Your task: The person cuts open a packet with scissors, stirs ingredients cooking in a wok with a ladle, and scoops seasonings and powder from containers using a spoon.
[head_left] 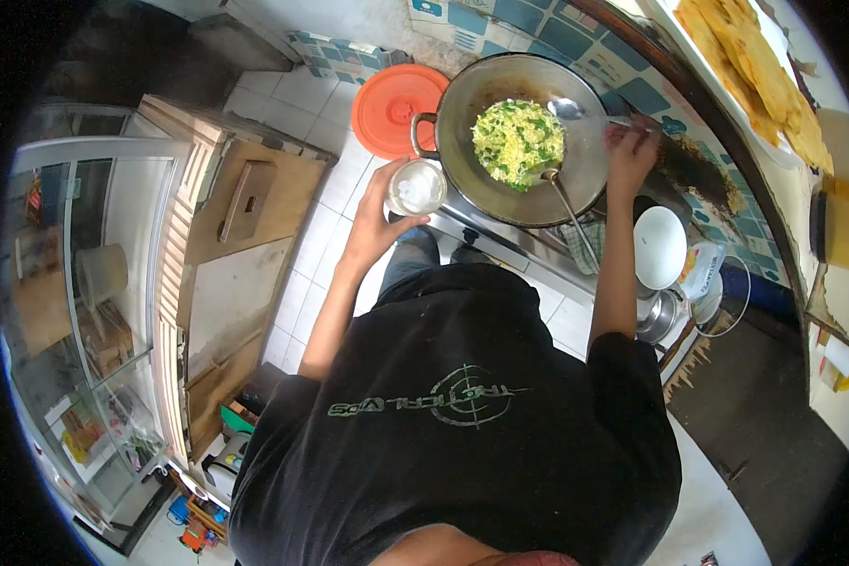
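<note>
My left hand [379, 212] is wrapped round a small clear jar [417, 188] with something white inside, beside the wok's left handle. In the wok [462, 104] lies a heap of chopped green and yellow food [519, 143]. My right hand [631, 149] grips the handle of a metal spoon [566, 109], whose bowl is over the wok beside the food. A second long-handled utensil [574, 215] rests in the wok, its head against the food and its handle over the near rim. What the white content is, I cannot tell.
An orange-red lid [398, 111] is left of the wok. To the right stand a white bowl [660, 247], a metal pot [658, 316] and a clear pail [712, 283]. Flat fried pieces [740, 57] lie on a tray at upper right. A wooden cabinet [245, 208] stands left.
</note>
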### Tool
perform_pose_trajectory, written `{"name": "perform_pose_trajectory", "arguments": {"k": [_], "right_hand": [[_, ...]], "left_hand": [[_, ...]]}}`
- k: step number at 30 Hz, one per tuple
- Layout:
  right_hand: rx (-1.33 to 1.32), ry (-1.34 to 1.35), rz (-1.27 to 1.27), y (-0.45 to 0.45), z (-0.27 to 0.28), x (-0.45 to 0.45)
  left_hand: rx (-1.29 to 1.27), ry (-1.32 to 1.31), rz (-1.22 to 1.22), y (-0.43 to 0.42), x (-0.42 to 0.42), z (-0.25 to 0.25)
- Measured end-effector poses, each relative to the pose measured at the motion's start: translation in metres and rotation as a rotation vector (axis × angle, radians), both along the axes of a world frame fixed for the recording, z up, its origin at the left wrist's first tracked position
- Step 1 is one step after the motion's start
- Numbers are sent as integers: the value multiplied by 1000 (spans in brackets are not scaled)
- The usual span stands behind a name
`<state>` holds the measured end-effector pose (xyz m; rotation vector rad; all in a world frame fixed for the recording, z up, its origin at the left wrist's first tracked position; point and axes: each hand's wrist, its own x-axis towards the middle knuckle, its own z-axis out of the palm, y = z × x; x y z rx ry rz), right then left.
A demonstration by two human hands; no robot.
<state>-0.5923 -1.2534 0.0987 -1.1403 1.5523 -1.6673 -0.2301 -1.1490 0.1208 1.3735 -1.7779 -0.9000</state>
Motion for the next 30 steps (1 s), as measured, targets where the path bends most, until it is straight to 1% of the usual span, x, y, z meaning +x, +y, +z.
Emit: {"name": "perform_pose_trajectory", "arguments": {"k": [3,5,6,9,10,13,15,16,19,22,24,26,29,30], "right_hand": [[-59,429,-68,-35,-34,13],[17,785,69,-60,-72,19],[59,962,138,-62,-76,24],[28,907,46,-63,-76,30],[-65,893,-40,-62,-62,30],[-16,509,-88,-32,-9,29],[-71,228,-86,-12,15,29],[-98,85,-83,-1,28,30],[-85,-100,37,42,77,53],[-160,-171,185,70,94,87],[-156,-13,286,88,90,106],[-152,233,405,100,86,115],[-335,498,524,106,79,123],[-341,503,540,107,78,125]], "left_hand": [[19,-28,17,4,9,-6],[35,-39,24,4,11,-6],[37,-38,27,5,12,-6],[28,-37,42,3,14,-4],[20,-35,51,4,15,-5],[17,-15,57,2,15,-4],[26,7,59,-1,12,-3],[34,19,59,-3,9,-3],[1,50,27,-9,-3,-2],[4,66,-28,-15,-15,5],[-20,76,-67,-18,-22,10],[-52,66,-103,-19,-26,15],[-101,53,-132,-18,-30,23],[-118,48,-138,-18,-31,24]]}}
